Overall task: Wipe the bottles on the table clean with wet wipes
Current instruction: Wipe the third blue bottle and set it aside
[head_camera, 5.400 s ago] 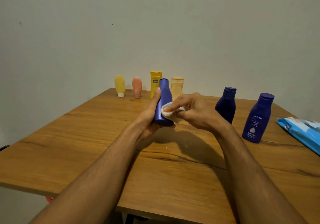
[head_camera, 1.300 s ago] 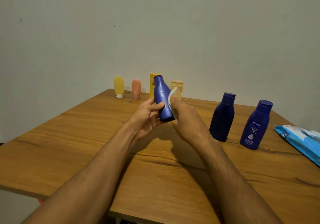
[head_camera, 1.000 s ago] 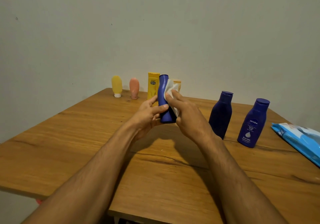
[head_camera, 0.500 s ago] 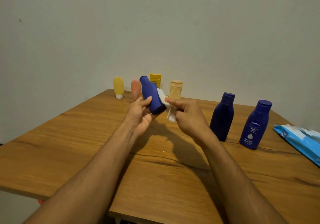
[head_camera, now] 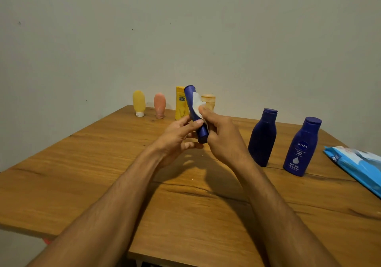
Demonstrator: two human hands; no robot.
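The blue bottle (head_camera: 195, 113) has swung back from a hard leftward lean to nearly upright, and the wet wipe (head_camera: 197, 105) now rides up near its neck, so this bottle looks almost done. The left hand (head_camera: 179, 138) has a clenched grip on its lower body above the desk (head_camera: 103, 174); the right hand (head_camera: 221, 137) pinches the wipe against it. Two more blue bottles stand right, four small ones behind, one wipe pack (head_camera: 358, 167).

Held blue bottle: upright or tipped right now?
Tipped. The blue bottle leans cap-end left, off the table, left hand gripping it, right hand pressing a wipe on.
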